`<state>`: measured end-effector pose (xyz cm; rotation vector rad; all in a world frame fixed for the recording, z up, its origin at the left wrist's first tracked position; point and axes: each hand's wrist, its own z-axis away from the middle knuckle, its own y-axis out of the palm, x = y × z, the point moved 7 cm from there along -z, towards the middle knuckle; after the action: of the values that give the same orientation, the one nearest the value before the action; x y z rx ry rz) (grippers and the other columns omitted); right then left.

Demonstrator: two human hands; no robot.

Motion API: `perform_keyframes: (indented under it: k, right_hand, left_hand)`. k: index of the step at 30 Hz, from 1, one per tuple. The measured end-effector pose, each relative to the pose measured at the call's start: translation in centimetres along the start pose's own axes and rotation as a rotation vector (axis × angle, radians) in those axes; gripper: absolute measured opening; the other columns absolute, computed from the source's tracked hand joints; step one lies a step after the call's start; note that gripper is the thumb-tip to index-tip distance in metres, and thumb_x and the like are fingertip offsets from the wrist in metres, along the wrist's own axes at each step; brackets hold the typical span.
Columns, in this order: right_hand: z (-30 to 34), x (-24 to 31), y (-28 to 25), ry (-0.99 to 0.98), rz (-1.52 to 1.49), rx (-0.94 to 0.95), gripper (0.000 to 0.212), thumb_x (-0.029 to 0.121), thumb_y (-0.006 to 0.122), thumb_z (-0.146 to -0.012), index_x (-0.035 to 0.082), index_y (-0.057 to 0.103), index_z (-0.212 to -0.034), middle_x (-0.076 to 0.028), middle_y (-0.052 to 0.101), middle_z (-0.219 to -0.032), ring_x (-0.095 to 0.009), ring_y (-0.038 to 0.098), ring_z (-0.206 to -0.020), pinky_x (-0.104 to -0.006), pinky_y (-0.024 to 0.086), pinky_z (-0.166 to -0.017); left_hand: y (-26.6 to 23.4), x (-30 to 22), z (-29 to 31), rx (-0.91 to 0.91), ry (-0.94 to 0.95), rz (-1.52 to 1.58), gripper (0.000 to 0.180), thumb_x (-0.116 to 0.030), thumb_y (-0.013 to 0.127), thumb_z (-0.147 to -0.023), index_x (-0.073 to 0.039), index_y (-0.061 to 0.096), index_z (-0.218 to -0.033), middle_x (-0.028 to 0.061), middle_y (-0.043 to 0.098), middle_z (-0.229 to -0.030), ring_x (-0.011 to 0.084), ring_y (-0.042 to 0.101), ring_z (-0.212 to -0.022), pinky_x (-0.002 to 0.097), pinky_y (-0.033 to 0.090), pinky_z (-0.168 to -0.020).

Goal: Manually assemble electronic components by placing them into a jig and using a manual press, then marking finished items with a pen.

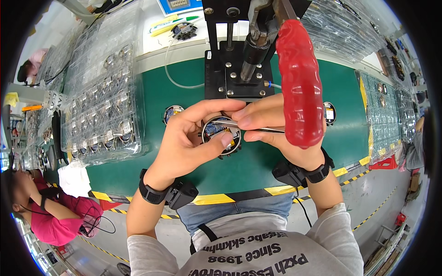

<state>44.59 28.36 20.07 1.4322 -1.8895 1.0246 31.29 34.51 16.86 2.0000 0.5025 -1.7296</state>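
Head view: the left hand [186,142] has a curled grip around a round circuit module [213,131]; the right hand [277,140] pinches tweezers [229,123], which could slip and scratch it.

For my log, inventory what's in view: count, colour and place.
table: 1, green, centre
round circuit assembly: 1, blue and yellow, left hand
tweezers: 1, silver, right hand
loose round units: 3, mixed colours, two on table, one behind
press: 1, black, red handle, top centre
tube: 1, clear, left of press
marker: 1, green-white, back left
trays: several, clear, both sides
co-worker: 1, in pink, lower left
wrist devices: 2, black, below hands
hands: 2, bare, before press
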Motion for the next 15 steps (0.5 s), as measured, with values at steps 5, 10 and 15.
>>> perform_keyframes:
  k: [5, 10, 15]
  right_hand:
    - [-0.01, 0.1, -0.19, 0.007, 0.008, -0.024, 0.021, -0.003, 0.074, -0.071, 0.0, 0.071, -0.091, -0.012, 0.069, -0.091, -0.023, 0.066, -0.085, -0.0291, 0.055, -0.07]
    - [-0.05, 0.18, -0.26, 0.056, 0.088, -0.071, 0.016, -0.004, 0.072, -0.073, -0.001, 0.07, -0.089, -0.012, 0.07, -0.091, -0.021, 0.067, -0.083, -0.028, 0.056, -0.069]
    - [-0.08, 0.56, 0.31, 0.082, 0.153, -0.131, 0.013, -0.002, 0.07, -0.079, -0.004, 0.066, -0.091, -0.011, 0.069, -0.091, -0.019, 0.068, -0.081, -0.0273, 0.057, -0.069]
  left_hand:
    - [0.19, -0.24, 0.08, 0.014, 0.033, -0.014, 0.044, 0.009, 0.058, -0.082, 0.003, 0.052, -0.125, 0.0081, 0.061, -0.113, 0.0106, 0.056, -0.104, 0.0231, 0.046, -0.087]
    - [0.24, 0.11, 0.13, -0.011, -0.002, -0.078, 0.044, 0.008, 0.06, -0.082, 0.002, 0.053, -0.124, 0.0079, 0.061, -0.114, 0.0104, 0.057, -0.102, 0.0232, 0.046, -0.085]
    - [0.08, 0.39, -0.07, -0.036, -0.093, -0.198, 0.045, 0.006, 0.064, -0.08, 0.001, 0.053, -0.123, 0.0083, 0.061, -0.114, 0.01, 0.058, -0.099, 0.0224, 0.049, -0.079]
